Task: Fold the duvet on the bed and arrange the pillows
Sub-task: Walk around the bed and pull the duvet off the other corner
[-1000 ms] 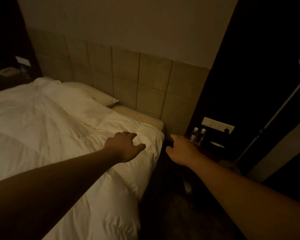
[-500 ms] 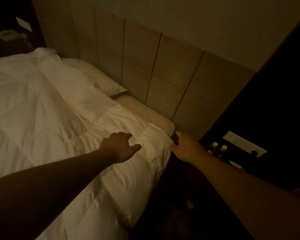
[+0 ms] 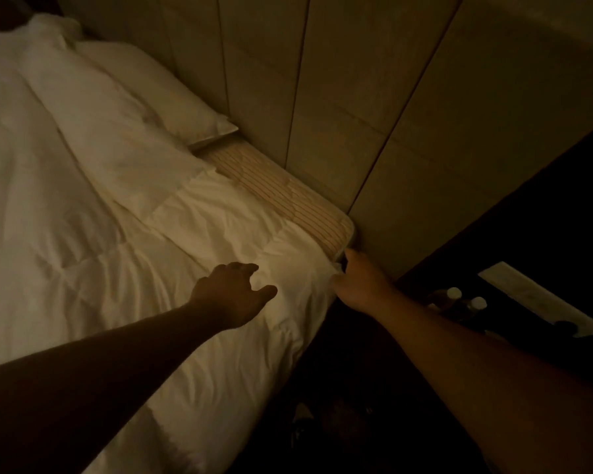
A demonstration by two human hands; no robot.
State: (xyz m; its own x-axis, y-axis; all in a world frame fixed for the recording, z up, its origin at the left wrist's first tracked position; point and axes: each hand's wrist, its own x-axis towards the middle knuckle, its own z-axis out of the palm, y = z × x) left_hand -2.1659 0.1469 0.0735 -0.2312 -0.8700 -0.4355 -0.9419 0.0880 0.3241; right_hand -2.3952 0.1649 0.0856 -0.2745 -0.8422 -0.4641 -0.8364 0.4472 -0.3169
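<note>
A white duvet (image 3: pixel 100 251) covers the bed in dim light, and its near corner hangs over the bed's side. One white pillow (image 3: pixel 165 97) lies against the headboard. A second pillow-like white shape (image 3: pixel 117 155) lies slantwise on the duvet. My left hand (image 3: pixel 233 292) is over the duvet near that corner, fingers spread and loosely bent, holding nothing. My right hand (image 3: pixel 360 285) is at the duvet's corner by the mattress edge, thumb and forefinger apart and touching the fabric. Its other fingers are hidden.
Bare striped mattress (image 3: pixel 288 196) shows between the duvet and the padded headboard (image 3: pixel 356 97). On the right is a dark nightstand with two capped bottles (image 3: pixel 466 299) and a pale switch panel (image 3: pixel 534 302). The floor beside the bed is dark, with a shoe (image 3: pixel 302 419).
The view has come closer and tilted down towards the bed corner. My right hand has moved from beside the bed up to the duvet's corner. My left hand has stayed over the duvet.
</note>
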